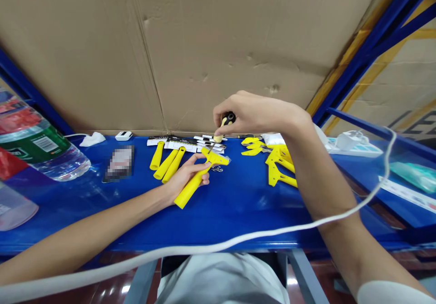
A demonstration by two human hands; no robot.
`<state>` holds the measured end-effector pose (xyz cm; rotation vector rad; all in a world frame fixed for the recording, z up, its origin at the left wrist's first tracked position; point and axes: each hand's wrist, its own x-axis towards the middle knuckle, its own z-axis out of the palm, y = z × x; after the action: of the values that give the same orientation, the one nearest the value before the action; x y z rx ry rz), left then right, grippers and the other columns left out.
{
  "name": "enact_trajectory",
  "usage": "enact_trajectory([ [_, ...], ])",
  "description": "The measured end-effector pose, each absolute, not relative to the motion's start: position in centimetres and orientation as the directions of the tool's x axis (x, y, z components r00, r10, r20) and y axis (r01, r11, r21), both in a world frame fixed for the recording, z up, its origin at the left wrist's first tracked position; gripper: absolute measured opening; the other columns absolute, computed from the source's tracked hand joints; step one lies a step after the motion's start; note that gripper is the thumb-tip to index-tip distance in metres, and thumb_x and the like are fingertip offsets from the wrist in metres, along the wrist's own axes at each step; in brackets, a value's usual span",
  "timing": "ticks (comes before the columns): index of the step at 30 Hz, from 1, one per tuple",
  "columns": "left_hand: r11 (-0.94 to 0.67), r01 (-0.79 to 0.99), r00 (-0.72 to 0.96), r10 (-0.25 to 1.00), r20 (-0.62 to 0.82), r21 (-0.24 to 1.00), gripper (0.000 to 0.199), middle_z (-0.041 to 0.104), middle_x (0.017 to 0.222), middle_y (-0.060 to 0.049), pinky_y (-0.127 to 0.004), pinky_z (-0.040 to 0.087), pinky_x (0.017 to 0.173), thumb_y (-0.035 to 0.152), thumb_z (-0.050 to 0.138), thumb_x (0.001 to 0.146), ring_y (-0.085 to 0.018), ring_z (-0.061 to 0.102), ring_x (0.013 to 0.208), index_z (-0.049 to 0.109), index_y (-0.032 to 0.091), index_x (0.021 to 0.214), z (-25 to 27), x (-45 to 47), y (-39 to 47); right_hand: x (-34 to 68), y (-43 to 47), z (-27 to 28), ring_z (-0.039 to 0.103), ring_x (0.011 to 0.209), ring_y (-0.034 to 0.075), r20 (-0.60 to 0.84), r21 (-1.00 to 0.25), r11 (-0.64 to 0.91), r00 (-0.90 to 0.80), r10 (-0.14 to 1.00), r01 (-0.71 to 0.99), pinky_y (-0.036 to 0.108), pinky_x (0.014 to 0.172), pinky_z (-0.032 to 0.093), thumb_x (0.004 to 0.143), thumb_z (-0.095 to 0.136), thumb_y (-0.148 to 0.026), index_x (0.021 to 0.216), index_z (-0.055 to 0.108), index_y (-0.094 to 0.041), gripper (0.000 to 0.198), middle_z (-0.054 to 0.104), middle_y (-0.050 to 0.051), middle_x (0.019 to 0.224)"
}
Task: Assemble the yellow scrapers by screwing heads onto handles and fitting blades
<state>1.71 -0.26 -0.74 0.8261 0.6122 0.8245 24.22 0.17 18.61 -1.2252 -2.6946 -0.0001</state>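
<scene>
My left hand is closed round a yellow scraper, its handle slanting down toward me and its wide head up and to the right. Above it, my right hand grips a screwdriver with a black and yellow handle. The screwdriver's shaft slopes down to the scraper's head; whether the tip sits in a screw is too small to tell. Small screws lie on the blue table just behind the scraper. Three loose yellow handles rest to the left of it.
Yellow scraper heads are piled on the blue table, partly behind my right forearm. Black-and-white packets lie along the cardboard wall. A big water bottle and a phone are at left. A white cable crosses in front.
</scene>
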Motion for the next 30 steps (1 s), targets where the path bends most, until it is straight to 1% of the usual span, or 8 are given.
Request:
enact_trajectory([
  [5,0.415,-0.390,0.542,0.825,-0.159,0.822,0.050,0.076,0.109,-0.008,-0.023,0.049,0.057,0.016,0.091,0.083,-0.008,0.060,0.058,0.054,0.023,0.117,-0.68,1.73,-0.21,24.24,0.69,18.27,0.068,0.098,0.026,0.150,-0.088,0.668,-0.653,0.742,0.739,0.037,0.083,0.045,0.100,0.074,-0.049,0.101,0.082,-0.024,0.026,0.079,0.006,0.098],
  [9,0.424,-0.395,0.546,0.822,-0.163,0.815,0.050,0.077,0.114,-0.011,-0.023,0.049,0.057,0.016,0.091,0.083,-0.008,0.061,0.058,0.054,0.023,0.116,-0.66,1.75,-0.20,24.27,0.81,17.92,0.068,0.103,0.025,0.169,-0.081,0.737,-0.720,0.673,0.671,0.036,0.086,0.047,0.094,0.078,-0.040,0.112,0.079,-0.023,0.024,0.079,0.007,0.115],
  [11,0.426,-0.399,0.541,0.824,-0.166,0.812,0.050,0.077,0.113,-0.011,-0.023,0.049,0.057,0.016,0.091,0.083,-0.008,0.060,0.058,0.054,0.023,0.115,-0.65,1.74,-0.21,24.31,0.66,17.93,0.068,0.103,0.025,0.163,-0.083,0.760,-0.743,0.649,0.645,0.036,0.085,0.048,0.091,0.078,-0.033,0.115,0.077,-0.023,0.026,0.078,0.007,0.120],
  [14,0.425,-0.405,0.536,0.828,-0.166,0.810,0.050,0.077,0.113,-0.012,-0.023,0.049,0.057,0.014,0.091,0.083,-0.008,0.060,0.058,0.054,0.023,0.116,-0.62,1.72,-0.22,24.38,0.37,18.15,0.069,0.098,0.024,0.125,-0.110,0.754,-0.744,0.657,0.648,0.036,0.082,0.047,0.091,0.077,-0.031,0.112,0.077,-0.024,0.022,0.079,0.006,0.114],
  [16,0.431,-0.406,0.540,0.825,-0.169,0.806,0.050,0.076,0.115,-0.012,-0.023,0.049,0.057,0.014,0.091,0.083,-0.008,0.060,0.058,0.055,0.023,0.116,-0.59,1.71,-0.20,24.38,0.29,18.30,0.068,0.095,0.024,0.124,-0.119,0.736,-0.725,0.677,0.667,0.035,0.080,0.045,0.092,0.077,-0.034,0.109,0.078,-0.024,0.020,0.080,0.005,0.108],
  [20,0.444,-0.405,0.540,0.822,-0.183,0.799,0.048,0.076,0.115,-0.011,-0.023,0.049,0.057,0.014,0.091,0.083,-0.007,0.060,0.058,0.056,0.022,0.115,-0.49,1.71,-0.20,24.12,0.29,18.42,0.067,0.096,0.024,0.157,-0.092,0.701,-0.685,0.712,0.707,0.035,0.078,0.043,0.095,0.078,-0.042,0.103,0.079,-0.024,0.020,0.079,0.006,0.101],
  [26,0.449,-0.401,0.546,0.817,-0.185,0.799,0.047,0.076,0.117,-0.013,-0.023,0.049,0.058,0.014,0.091,0.083,-0.007,0.061,0.059,0.057,0.022,0.115,-0.40,1.69,-0.34,23.76,0.22,18.47,0.066,0.096,0.025,0.135,-0.083,0.670,-0.658,0.741,0.738,0.036,0.078,0.042,0.097,0.077,-0.049,0.100,0.081,-0.024,0.025,0.079,0.007,0.097],
  [30,0.441,-0.403,0.543,0.821,-0.178,0.802,0.044,0.075,0.114,-0.011,-0.023,0.051,0.058,0.014,0.089,0.085,-0.007,0.061,0.059,0.057,0.022,0.115,-0.50,1.68,-0.30,23.99,0.58,18.11,0.066,0.093,0.024,0.129,-0.092,0.687,-0.675,0.726,0.721,0.036,0.079,0.043,0.099,0.075,-0.047,0.103,0.079,-0.024,0.024,0.079,0.006,0.101],
])
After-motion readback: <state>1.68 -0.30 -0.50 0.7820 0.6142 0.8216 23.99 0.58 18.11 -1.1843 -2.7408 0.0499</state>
